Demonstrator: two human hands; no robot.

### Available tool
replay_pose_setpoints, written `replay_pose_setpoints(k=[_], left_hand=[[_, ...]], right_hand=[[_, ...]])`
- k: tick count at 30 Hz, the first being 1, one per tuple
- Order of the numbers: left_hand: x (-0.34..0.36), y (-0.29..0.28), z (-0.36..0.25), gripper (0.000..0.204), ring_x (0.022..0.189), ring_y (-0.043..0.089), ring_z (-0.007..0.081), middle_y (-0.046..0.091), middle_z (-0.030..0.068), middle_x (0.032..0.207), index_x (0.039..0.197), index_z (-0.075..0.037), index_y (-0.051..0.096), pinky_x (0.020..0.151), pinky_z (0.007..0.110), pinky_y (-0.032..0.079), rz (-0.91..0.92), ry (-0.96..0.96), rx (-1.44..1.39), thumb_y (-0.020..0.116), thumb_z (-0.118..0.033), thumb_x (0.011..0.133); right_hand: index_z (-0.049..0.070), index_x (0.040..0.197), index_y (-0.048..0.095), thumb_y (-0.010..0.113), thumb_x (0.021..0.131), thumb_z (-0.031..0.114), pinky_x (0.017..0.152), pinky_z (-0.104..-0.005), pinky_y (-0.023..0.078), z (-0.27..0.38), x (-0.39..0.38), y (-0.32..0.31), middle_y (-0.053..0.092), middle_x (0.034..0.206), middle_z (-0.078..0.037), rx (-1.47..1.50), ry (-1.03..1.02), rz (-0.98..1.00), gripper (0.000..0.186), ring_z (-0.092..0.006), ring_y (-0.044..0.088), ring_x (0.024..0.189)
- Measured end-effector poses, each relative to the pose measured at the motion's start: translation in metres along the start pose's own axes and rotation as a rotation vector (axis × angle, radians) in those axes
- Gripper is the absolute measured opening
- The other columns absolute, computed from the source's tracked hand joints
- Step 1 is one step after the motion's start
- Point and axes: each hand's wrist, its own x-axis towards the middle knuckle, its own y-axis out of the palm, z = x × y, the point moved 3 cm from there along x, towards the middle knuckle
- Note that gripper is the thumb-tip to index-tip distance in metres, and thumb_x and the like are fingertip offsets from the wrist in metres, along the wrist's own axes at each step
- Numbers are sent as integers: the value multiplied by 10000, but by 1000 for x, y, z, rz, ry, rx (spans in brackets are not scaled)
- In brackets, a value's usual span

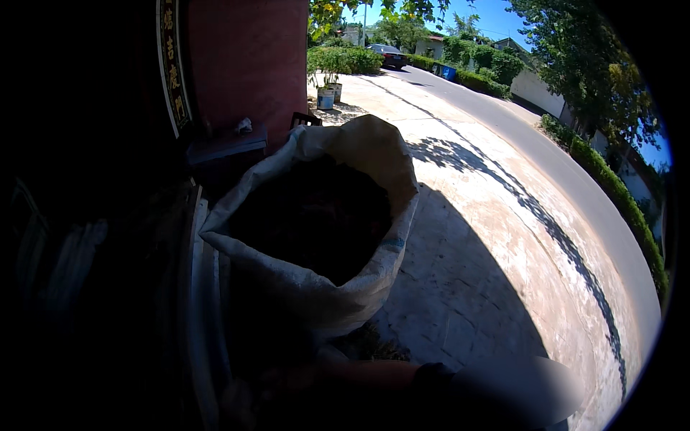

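An open woven sack (388, 266) with a pale, crumpled rim stands in the centre, filled with dark material too shadowed to make out. Below it, at the lower edge, a bare forearm, apparently my right, crosses toward the left. My right hand (244, 395) is lost in deep shadow beneath the sack, beside a pale upright board or frame (203, 302); its fingers and anything they hold cannot be made out. I cannot see my left hand.
A red wall (244, 57) with a vertical strip is behind, with a box-like ledge (226, 144). Potted plants (325, 99) stand on sunlit concrete (517, 273). A road (575, 187) curves along the right beside hedges (611, 187), with a parked dark car (388, 56) farther off.
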Motion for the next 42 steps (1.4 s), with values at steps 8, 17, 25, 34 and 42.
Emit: replay_pose_setpoints(k=[8, 17, 25, 34, 42], left_hand=[[-17, 109, -75, 149, 716, 576, 156, 590, 47, 839, 991, -73, 601, 584, 330, 509, -260, 191, 314, 555, -203, 1047], [-15, 118, -74, 172, 573, 510, 114, 558, 23, 726, 913, -77, 558, 514, 307, 471, -253, 158, -267, 576, -169, 1058], [-29, 123, -113, 220, 615, 589, 116, 554, 6, 697, 877, -41, 553, 524, 344, 471, -440, 1133, 1157, 623, -150, 1056], [3, 81, -79, 180, 526, 483, 76, 536, -13, 649, 893, -96, 582, 494, 254, 384, -341, 295, -404, 629, -154, 1058], [-10, 75, -44, 280, 779, 710, 196, 735, 155, 1032, 1170, 20, 693, 688, 321, 566, -294, 564, 723, 763, -92, 923]], right_hand=[[25, 1170, 662, 634, 1039, 260, 718, -326, 546, 7, 4, 18, 704, 934, -71, 758, 187, -435, 270, -168, 663, 826], [65, 958, 642, 646, 1030, 220, 667, -301, 493, 22, 11, 29, 668, 830, -37, 1130, 42, -476, 171, -128, 612, 741], [76, 910, 623, 662, 1042, 275, 626, -303, 487, 9, 8, 9, 606, 782, -14, 601, 88, -489, 242, -130, 598, 745], [73, 978, 640, 637, 1061, 291, 613, -280, 538, 45, -12, 14, 644, 753, -25, 917, -6, -545, 234, -137, 645, 674], [14, 1031, 678, 648, 1056, 166, 635, -242, 485, 156, -111, -114, 671, 749, -22, 96, -272, -1017, 157, -82, 621, 691]])
